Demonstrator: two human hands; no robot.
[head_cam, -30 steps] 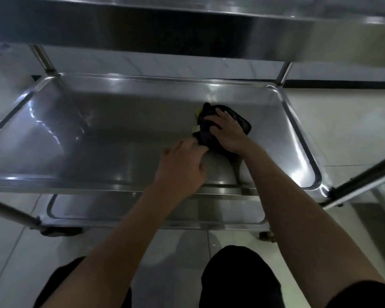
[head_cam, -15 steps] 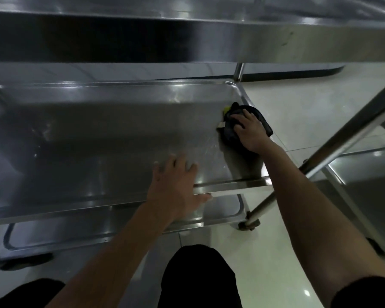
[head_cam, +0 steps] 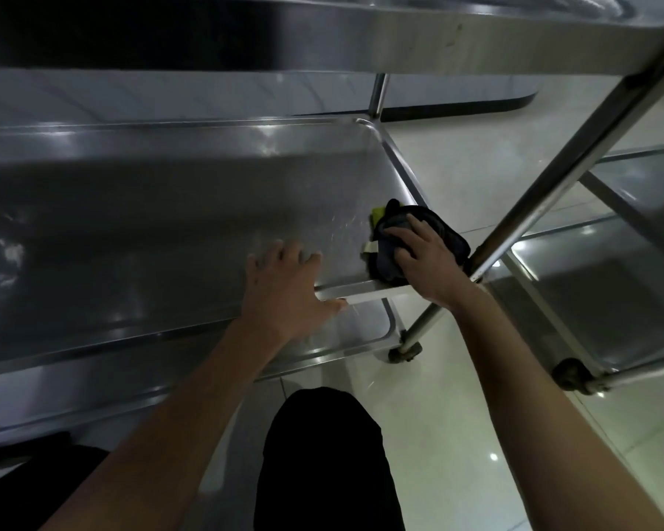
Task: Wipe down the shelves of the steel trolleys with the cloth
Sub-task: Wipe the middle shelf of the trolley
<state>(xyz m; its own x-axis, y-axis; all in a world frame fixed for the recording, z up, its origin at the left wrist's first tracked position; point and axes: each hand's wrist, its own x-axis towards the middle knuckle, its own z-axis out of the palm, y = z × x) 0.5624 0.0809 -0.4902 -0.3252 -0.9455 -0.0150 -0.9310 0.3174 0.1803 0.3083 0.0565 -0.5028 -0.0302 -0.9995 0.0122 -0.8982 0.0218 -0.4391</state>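
Observation:
The steel trolley's middle shelf (head_cam: 150, 224) fills the left and centre of the head view. A dark cloth (head_cam: 443, 228) with a yellow-green patch and a pale tag lies at the shelf's near right corner. My right hand (head_cam: 424, 258) presses flat on that cloth, fingers spread over it. My left hand (head_cam: 284, 289) rests on the shelf's front rim, fingers apart, holding nothing. The trolley's top shelf (head_cam: 322, 40) hangs over the scene and hides the far part of the middle shelf.
The bottom shelf (head_cam: 342, 331) shows below the front rim. A slanted steel post (head_cam: 552, 185) stands just right of my right hand. A second trolley (head_cam: 610, 285) with a caster (head_cam: 570, 373) is at the right. My dark-clothed knee (head_cam: 322, 454) is below, over pale floor tiles.
My right hand has slid the cloth rightwards and nearer, from mid-shelf into the near right corner. The view swung right, and my left hand stayed at the front rim.

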